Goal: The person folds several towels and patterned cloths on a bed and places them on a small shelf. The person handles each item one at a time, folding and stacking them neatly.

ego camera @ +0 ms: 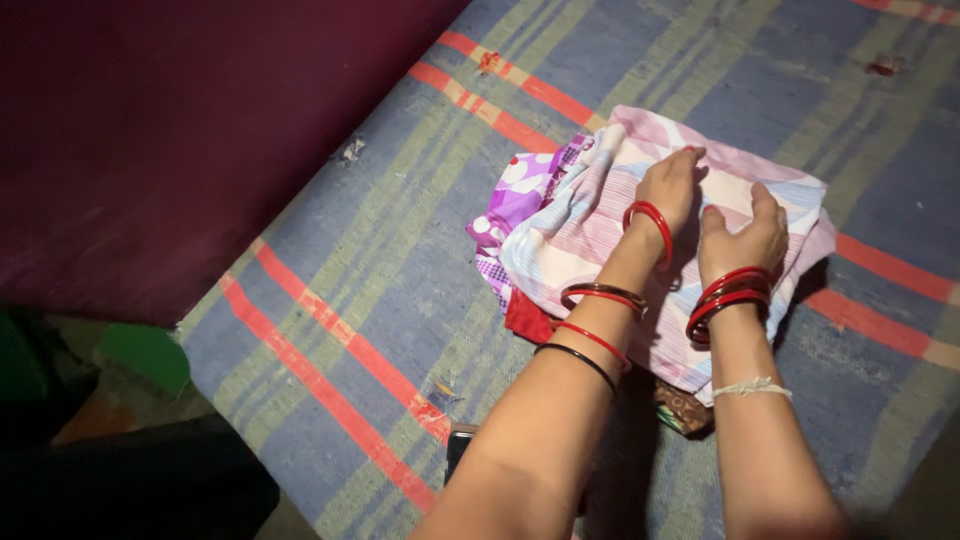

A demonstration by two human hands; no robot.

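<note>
While both palms lie flat and spread, the left hand (pixel 672 190) and right hand (pixel 742 240) press side by side on the folded pink cloth (pixel 600 230), directly beneath them on the striped bed (pixel 400 260).

Bed surface: blue-grey checked sheet (pixel 400 240) with red and green stripes. Upon it lay a pile of folded clothes (pixel 640 240) and a dark maroon blanket (pixel 170 140).

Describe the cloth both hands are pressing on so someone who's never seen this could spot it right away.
On the blue-grey striped mat with red lines sits a small pile of folded fabrics. The top piece, under the left hand and right hand, is the pale pink cloth with soft stripes and light blue patches. It is lighter than the purple flowered fabric and the red fabric peeking out beneath it.
</note>
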